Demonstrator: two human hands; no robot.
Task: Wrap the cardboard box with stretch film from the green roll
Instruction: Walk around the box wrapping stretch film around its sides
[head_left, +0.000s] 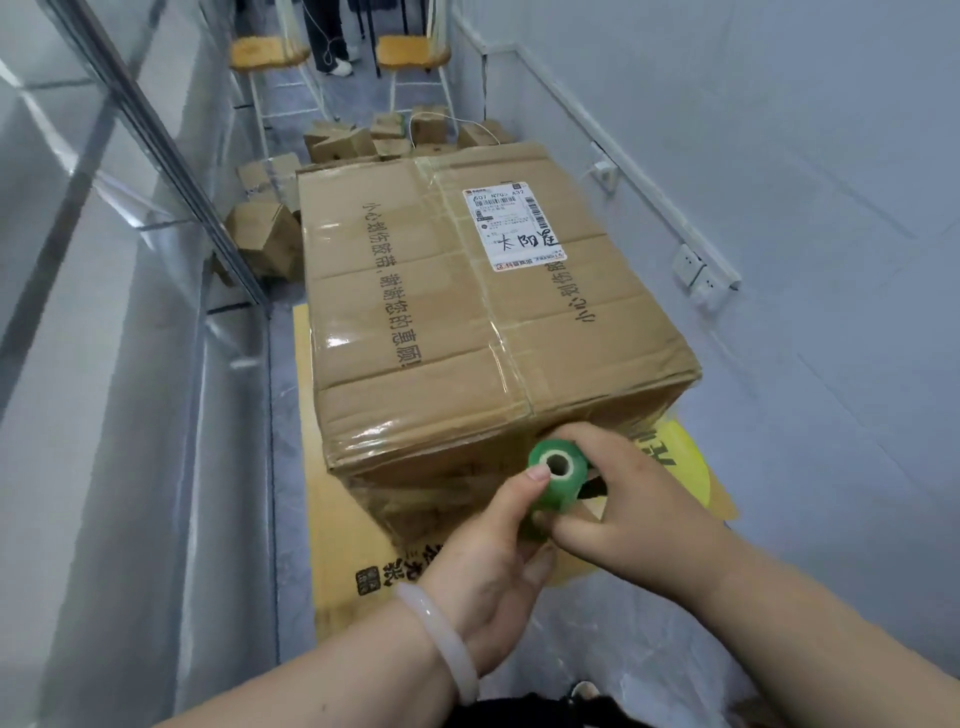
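Lower centre of the frame: the left hand (493, 551) and right hand (628, 499) both curl round the green roll (560, 480) — a closed grip on its sides — close against the near face of the cardboard box (467, 312) at mid-frame. The roll looks light, its film thin and clingy; holding it by the core ends should let it unwind.

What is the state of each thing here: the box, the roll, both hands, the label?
cardboard box: closed, top seam taped.
green roll: held in both hands at the box's near side.
left hand: grips the roll, thumb on its end.
right hand: grips the roll from the right.
shipping label: stuck flat on the box top.
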